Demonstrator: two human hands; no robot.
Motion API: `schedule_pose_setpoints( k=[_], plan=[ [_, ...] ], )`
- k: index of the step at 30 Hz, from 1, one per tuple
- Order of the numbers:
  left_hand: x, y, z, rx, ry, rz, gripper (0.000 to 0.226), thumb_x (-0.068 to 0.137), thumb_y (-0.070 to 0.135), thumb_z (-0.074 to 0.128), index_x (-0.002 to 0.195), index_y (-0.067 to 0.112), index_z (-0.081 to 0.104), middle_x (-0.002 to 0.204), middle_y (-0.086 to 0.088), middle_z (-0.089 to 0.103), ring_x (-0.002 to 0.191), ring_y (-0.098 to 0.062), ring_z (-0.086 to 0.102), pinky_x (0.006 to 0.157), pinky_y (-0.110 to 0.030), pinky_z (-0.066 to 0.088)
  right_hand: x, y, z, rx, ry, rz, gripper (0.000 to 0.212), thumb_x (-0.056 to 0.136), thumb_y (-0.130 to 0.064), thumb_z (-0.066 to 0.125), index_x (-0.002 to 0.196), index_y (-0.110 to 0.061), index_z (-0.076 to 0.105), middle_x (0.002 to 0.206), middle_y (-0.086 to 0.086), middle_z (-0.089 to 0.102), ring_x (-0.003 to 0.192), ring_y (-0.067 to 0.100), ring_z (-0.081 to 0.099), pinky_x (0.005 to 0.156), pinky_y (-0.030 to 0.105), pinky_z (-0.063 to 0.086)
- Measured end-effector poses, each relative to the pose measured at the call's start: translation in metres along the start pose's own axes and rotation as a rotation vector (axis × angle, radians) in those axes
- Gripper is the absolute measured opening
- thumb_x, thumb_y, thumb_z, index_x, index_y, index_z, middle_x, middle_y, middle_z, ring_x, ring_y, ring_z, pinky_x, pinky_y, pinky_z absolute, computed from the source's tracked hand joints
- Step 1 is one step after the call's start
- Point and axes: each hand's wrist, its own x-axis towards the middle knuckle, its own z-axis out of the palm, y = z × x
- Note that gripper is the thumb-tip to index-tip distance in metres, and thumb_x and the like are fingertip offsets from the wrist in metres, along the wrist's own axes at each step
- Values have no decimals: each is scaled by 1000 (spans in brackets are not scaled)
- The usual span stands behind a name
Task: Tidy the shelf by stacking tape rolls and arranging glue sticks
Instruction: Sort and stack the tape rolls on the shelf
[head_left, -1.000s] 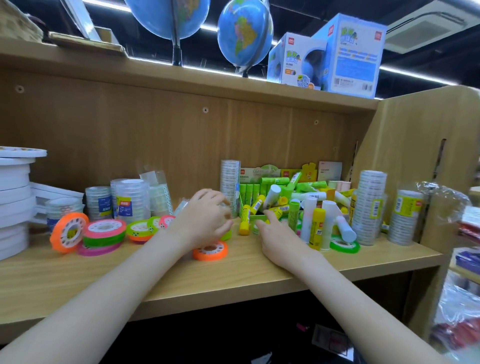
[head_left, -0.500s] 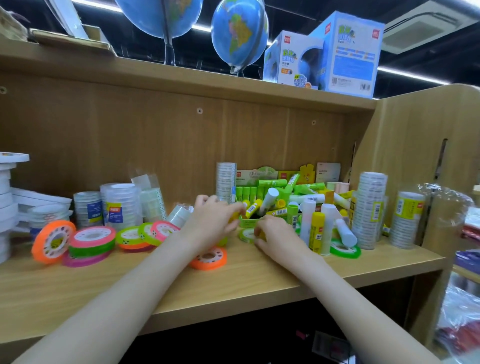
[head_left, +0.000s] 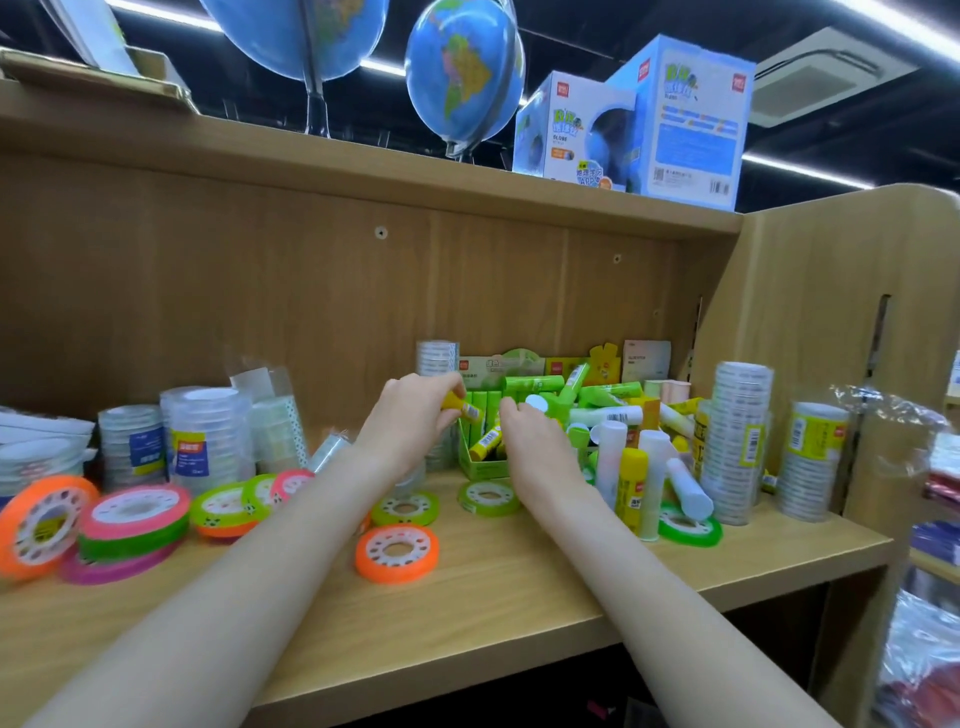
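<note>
The left hand (head_left: 415, 415) pinches a small yellow glue stick with a white barcode label (head_left: 461, 408) above the open green cardboard display box (head_left: 480, 465) at the back of the wooden shelf (head_left: 519, 587). The stick's long axis lies near horizontal, its labelled end pointing right and slightly down toward the box. The right hand (head_left: 535, 441) reaches with curled fingers into the heap of green and white glue sticks (head_left: 597, 410); whether it holds one cannot be told. Likely risks: the right forearm brushes the upright white and yellow sticks (head_left: 631, 478) beside it and topples them, or the near-level stick jams across the box mouth.
</note>
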Motion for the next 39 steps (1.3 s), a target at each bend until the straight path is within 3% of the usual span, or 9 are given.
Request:
schedule_pose_setpoints(
  k=[3, 7, 11, 15, 17, 27, 32, 34, 39],
  plan=[
    [5, -2, 7, 44, -87, -20, 21, 89, 20, 59, 110, 17, 61, 104, -5, 63, 101, -27, 56, 84, -33, 38, 1, 1, 3, 26, 0, 0, 31, 82, 13, 40, 90, -13, 26, 72, 1, 29, 79, 30, 37, 49, 32, 17],
    [12, 4, 13, 167, -125, 8, 21, 92, 17, 55, 111, 15, 64, 110, -6, 49, 93, -33, 55, 79, -35, 42, 0, 0, 2, 25, 29, 14, 33, 81, 15, 41, 89, -15, 29, 100, 12, 41, 83, 32, 48, 44, 27, 12],
    [20, 13, 22, 345, -147, 106, 23, 92, 11, 52, 112, 16, 62, 101, -2, 42, 95, -25, 57, 74, -29, 33, -1, 0, 4, 57, 20, 30, 28, 83, 14, 40, 89, -13, 34, 113, 13, 38, 60, 27, 37, 45, 29, 13],
    [20, 6, 20, 93, -210, 57, 44, 87, 16, 63, 129, 15, 50, 118, -6, 58, 110, -28, 56, 89, -35, 42, 1, 3, 13, 164, 23, 70, 23, 90, 1, 47, 111, -7, 45, 114, 12, 52, 97, 33, 54, 67, 33, 33],
    [14, 3, 16, 31, -248, 38, 35, 86, 21, 64, 121, 16, 57, 111, -8, 64, 104, -27, 59, 87, -34, 44, 2, 4, 12, 171, -7, 98, 22, 92, -11, 53, 113, -7, 47, 112, 13, 57, 104, 31, 54, 75, 34, 38],
    [13, 6, 24, 244, -235, 118, 22, 96, 25, 44, 103, 13, 61, 100, -7, 67, 100, -26, 59, 80, -33, 44, -2, -11, 12, -9, -24, 32, 22, 92, -2, 47, 114, -4, 47, 114, 13, 57, 107, 33, 55, 74, 37, 41],
    [-2, 2, 15, 248, -273, 72, 49, 94, 26, 47, 141, 23, 34, 118, -3, 61, 115, -22, 51, 97, -32, 28, -6, -4, 12, 27, -47, 30, 26, 90, -9, 53, 114, -7, 44, 115, 11, 53, 107, 32, 54, 74, 36, 39],
    [-6, 1, 8, 215, -234, 38, 56, 93, 24, 45, 144, 22, 25, 119, -2, 60, 113, -21, 51, 100, -32, 23, -8, -2, 11, 49, -58, 43, 27, 89, -12, 56, 113, -7, 43, 115, 11, 51, 107, 32, 53, 74, 35, 38],
    [-16, -10, -9, 213, -243, 6, 44, 92, 22, 43, 136, 21, 38, 125, 1, 56, 117, -20, 48, 99, -35, 23, -10, -9, 7, 28, -46, 48, 27, 90, -11, 55, 114, -8, 42, 116, 11, 47, 103, 34, 55, 67, 33, 34]
  ],
)
